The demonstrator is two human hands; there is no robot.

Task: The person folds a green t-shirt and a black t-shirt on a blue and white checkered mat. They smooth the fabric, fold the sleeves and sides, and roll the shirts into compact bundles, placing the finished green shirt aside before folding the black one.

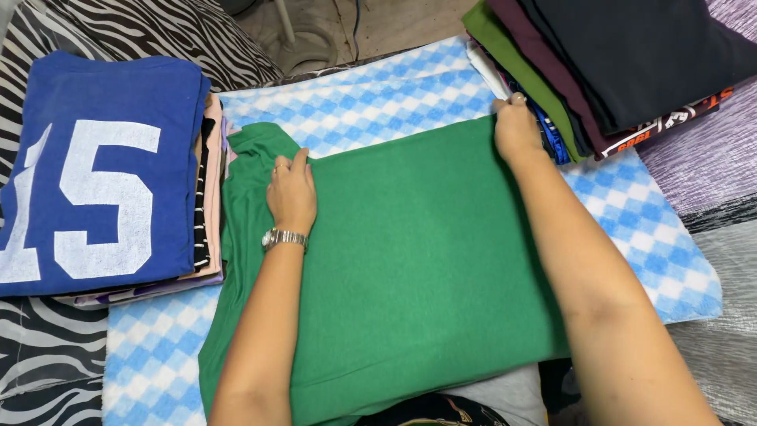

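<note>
A: Head view. Where does the green shirt [418,252] lie?

B: Spread on the blue-and-white checked pad [378,95], between two folded stacks.

A: The hands?

B: The left hand [292,193] rests flat, fingers extended, gripping nothing; the right hand [514,126] pinches the shirt's far edge beside the dark stack [615,55].

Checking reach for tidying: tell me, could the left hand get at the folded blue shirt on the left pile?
Probably yes. The left hand rests flat on the green shirt, right beside the pile topped by the blue shirt, with nothing between them.
</note>
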